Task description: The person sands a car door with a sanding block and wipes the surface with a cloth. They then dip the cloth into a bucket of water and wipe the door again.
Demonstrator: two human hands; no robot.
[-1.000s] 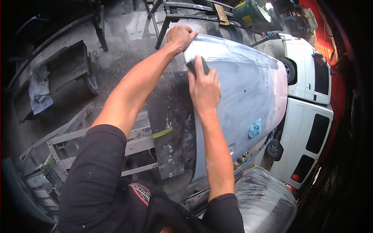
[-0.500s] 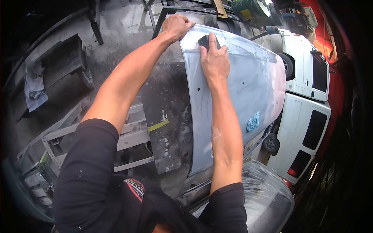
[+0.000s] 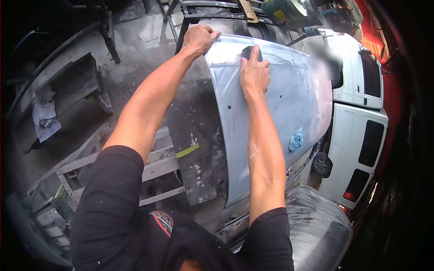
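A large grey-blue panel (image 3: 244,149), pinkish at its right end, spans the middle of the view. At its top left corner, my left hand (image 3: 199,39) grips the edge with bent fingers. My right hand (image 3: 256,74) presses a small dark block (image 3: 247,52) onto the panel's upper part, with the index finger stretched along it. Part of the block is hidden under the fingers. A crumpled blue cloth (image 3: 295,139) lies on the panel's lower right. Two small dark holes show in the panel's surface.
White vehicles (image 3: 357,140) stand at the right. A plastic-covered part (image 3: 316,221) is at the bottom right. On the left are a metal frame (image 3: 158,169) and a dark bench-like piece (image 3: 72,86) with a grey rag (image 3: 44,114). A large bucket (image 3: 289,11) stands at the top.
My right hand and the block have shifted right along the panel. The view has moved slightly. My left hand remains at the corner.
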